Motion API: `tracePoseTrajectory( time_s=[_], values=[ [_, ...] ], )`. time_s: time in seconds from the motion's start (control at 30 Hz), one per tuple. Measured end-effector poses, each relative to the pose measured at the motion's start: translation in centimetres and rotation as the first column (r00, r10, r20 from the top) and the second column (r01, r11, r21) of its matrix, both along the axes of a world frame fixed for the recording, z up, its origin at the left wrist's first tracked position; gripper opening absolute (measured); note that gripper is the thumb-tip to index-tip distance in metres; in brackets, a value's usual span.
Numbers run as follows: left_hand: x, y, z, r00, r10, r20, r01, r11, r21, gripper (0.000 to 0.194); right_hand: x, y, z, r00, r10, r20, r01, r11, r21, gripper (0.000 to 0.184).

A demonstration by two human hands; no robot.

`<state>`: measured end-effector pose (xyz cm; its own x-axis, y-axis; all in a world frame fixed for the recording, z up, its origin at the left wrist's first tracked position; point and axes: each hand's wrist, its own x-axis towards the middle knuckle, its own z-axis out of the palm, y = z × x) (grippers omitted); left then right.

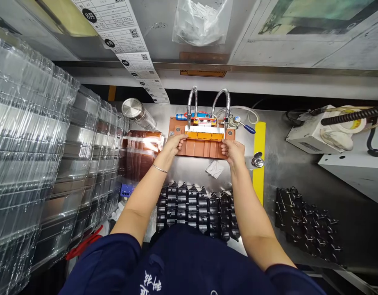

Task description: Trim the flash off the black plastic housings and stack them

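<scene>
An orange strip (204, 136) with rows of small dark marks lies across the copper-brown fixture (203, 149), along a white bar (204, 128). At the strip's left end, my left hand (175, 143) is closed, thumb and finger pinching the edge. My right hand (233, 150) pinches the opposite end with its fingers curled. Two bendable metal hoses (220, 95) arch over the back of the fixture, their tips just above the white bar. A blue-handled lever (249, 129) sticks out at the fixture's right.
Rows of black parts (191, 205) stand close to my body, and more black parts (305, 225) sit to the right. Tall stacks of plastic trays (69, 155) line the left. A steel flask (139, 112), crumpled white tissue (215, 169) and a label strip (133, 53) surround the fixture.
</scene>
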<state>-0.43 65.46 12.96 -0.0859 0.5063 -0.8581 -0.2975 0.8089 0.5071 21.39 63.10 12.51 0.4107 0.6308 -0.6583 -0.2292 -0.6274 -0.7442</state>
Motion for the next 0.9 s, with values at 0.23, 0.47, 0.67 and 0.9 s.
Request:
tracePoseTrajectory(
  time_s=[0.23, 0.47, 0.67, 0.9],
  values=[
    [-0.18, 0.20, 0.63, 0.999, -0.010, 0.039, 0.010, 1.000, 0.012, 0.023, 0.07, 0.05, -0.48, 1.000, 0.006, -0.006, -0.006, 1.000, 0.007, 0.022],
    [-0.14, 0.39, 0.67, 1.000, -0.013, 0.023, 0.013, 1.000, 0.010, 0.022, -0.10, 0.08, 0.03, 1.000, -0.015, -0.013, 0.015, 1.000, 0.001, 0.023],
    [-0.09, 0.44, 0.40, 1.000, -0.027, -0.002, 0.027, 1.000, 0.011, 0.022, -0.06, 0.06, 0.19, 1.000, -0.017, -0.025, 0.017, 1.000, -0.004, 0.023],
    [0.04, 0.23, 0.46, 0.999, -0.037, -0.026, 0.038, 0.998, 0.054, 0.019, -0.01, 0.09, 0.17, 1.000, -0.008, -0.027, 0.008, 1.000, -0.002, 0.024]
  ],
)
